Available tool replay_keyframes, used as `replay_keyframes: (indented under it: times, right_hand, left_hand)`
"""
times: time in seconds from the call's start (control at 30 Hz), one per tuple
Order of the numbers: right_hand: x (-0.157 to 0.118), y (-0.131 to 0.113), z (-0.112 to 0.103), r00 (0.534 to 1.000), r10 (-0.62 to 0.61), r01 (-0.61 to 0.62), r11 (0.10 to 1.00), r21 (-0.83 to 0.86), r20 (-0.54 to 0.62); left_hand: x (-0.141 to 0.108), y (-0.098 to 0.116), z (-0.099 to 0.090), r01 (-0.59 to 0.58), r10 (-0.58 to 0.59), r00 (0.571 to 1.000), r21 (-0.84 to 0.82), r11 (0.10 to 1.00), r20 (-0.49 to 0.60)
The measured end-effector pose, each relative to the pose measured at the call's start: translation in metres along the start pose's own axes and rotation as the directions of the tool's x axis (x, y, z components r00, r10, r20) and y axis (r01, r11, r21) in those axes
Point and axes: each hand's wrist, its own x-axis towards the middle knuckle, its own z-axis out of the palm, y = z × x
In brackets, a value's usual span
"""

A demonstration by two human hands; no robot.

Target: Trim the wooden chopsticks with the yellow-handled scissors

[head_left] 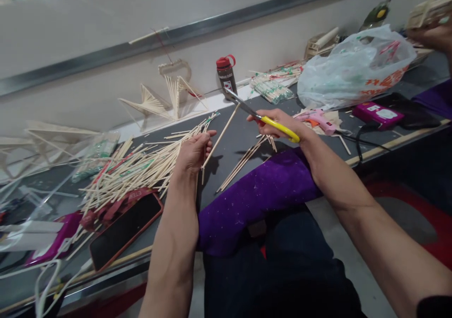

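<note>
Yellow-handled metal scissors (264,119) are held above the grey desk (235,141), blades pointing to the far left. A thin, straight, pale wooden stick (221,135) slants left of the handles, its far right end beside the blades; whether they touch is unclear.

The sticks (155,165) look matt wood, the scissors' blades (247,106) smooth metal.

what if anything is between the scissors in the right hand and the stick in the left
Nothing visible: the scissors in the right hand have their blades by the upper end of the stick in the left hand; contact is unclear.
</note>
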Motion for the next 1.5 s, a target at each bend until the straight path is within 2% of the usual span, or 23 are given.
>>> replay_keyframes:
  times: [0.07, 0.13, 0.27, 0.4, 0.47, 0.57, 0.7, 0.8, 0.9, 1.07, 1.33, 1.5]
  right_hand:
    - [-0.002, -0.003, 0.001, 0.999, 0.018, -0.020, 0.998, 0.052, 0.035]
    - [-0.001, -0.004, 0.006, 0.996, 0.046, -0.049, 0.998, 0.035, 0.074]
    - [0.002, -0.005, 0.016, 0.989, 0.082, -0.072, 0.994, -0.082, 0.127]
    - [0.005, -0.003, 0.016, 0.988, 0.070, -0.042, 0.980, -0.196, 0.140]
    - [0.006, -0.002, 0.016, 0.989, 0.071, -0.036, 0.967, -0.254, 0.128]
    - [0.007, 0.002, 0.017, 0.995, 0.049, -0.014, 0.936, -0.351, 0.089]
    - [0.009, 0.009, 0.025, 1.000, -0.023, 0.024, 0.892, -0.452, 0.008]
    - [0.009, 0.011, 0.033, 0.998, -0.063, 0.053, 0.874, -0.482, -0.006]
    - [0.007, 0.008, 0.041, 0.989, -0.147, 0.141, 0.857, -0.496, 0.028]
    - [0.005, 0.004, 0.048, 0.977, -0.206, 0.205, 0.845, -0.494, 0.053]
    - [0.002, 0.006, 0.053, 0.958, -0.282, 0.266, 0.832, -0.487, 0.042]
    - [0.001, 0.006, 0.054, 0.949, -0.312, 0.295, 0.826, -0.480, 0.047]
  left_hand:
    - [0.007, -0.009, 0.004, 0.099, -0.097, 0.994, -0.062, 0.993, 0.042]
    - [0.012, -0.018, 0.013, 0.141, -0.136, 0.989, -0.088, 0.986, 0.058]
    - [0.018, -0.027, 0.026, 0.117, -0.116, 0.993, -0.124, 0.985, 0.019]
    - [0.018, -0.025, 0.023, 0.147, -0.145, 0.989, -0.137, 0.980, 0.025]
    - [0.017, -0.023, 0.017, 0.086, -0.088, 0.996, -0.095, 0.992, -0.021]
    - [0.011, -0.015, 0.013, -0.067, 0.062, 0.992, -0.039, 0.997, -0.114]
    - [-0.005, -0.002, 0.023, -0.118, 0.117, 0.993, -0.087, 0.989, -0.021]
    - [-0.013, 0.002, 0.035, -0.175, 0.170, 0.984, -0.102, 0.979, -0.058]
    - [-0.014, -0.001, 0.041, -0.290, 0.285, 0.950, -0.026, 0.957, -0.125]
    - [-0.011, -0.011, 0.039, -0.478, 0.496, 0.854, 0.139, 0.867, -0.158]
    - [-0.019, -0.008, 0.039, -0.554, 0.657, 0.741, 0.427, 0.715, -0.138]
    - [-0.022, -0.006, 0.038, -0.569, 0.689, 0.718, 0.490, 0.660, -0.094]
